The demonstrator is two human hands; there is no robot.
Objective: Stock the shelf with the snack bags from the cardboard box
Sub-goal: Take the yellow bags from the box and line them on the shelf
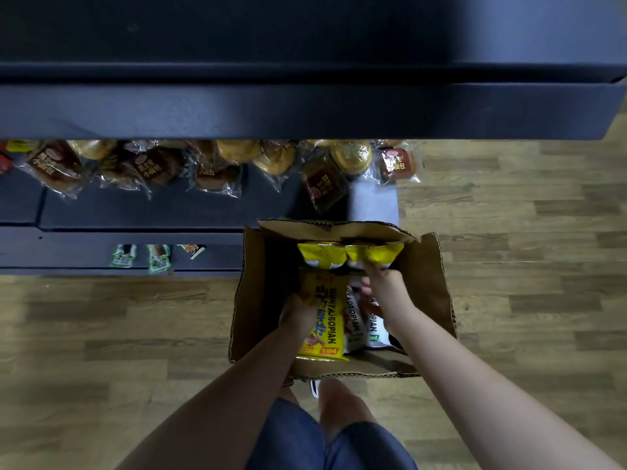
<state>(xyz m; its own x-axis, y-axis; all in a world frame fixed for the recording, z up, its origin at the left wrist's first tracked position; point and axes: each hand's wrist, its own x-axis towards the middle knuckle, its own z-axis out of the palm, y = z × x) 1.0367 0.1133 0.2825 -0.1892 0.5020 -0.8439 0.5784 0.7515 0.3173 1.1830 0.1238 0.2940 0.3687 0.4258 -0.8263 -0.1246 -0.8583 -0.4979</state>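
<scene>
An open cardboard box point(431, 293) stands on the wooden floor in front of the dark shelf point(152, 212). Inside it lie yellow snack bags and white ones point(354, 330). My left hand point(298, 313) grips the left edge of a yellow snack bag point(325, 330) lying lengthwise in the box. My right hand point(383, 286) pinches the lower edge of another yellow bag point(353, 254) at the far end of the box. Both forearms reach down into the box.
Wrapped buns point(152, 167) lie in a row at the back of the lower shelf. A few small green packets point(157, 257) hang on the shelf's front edge. A dark upper shelf point(305, 110) juts out overhead. My legs stand just behind the box.
</scene>
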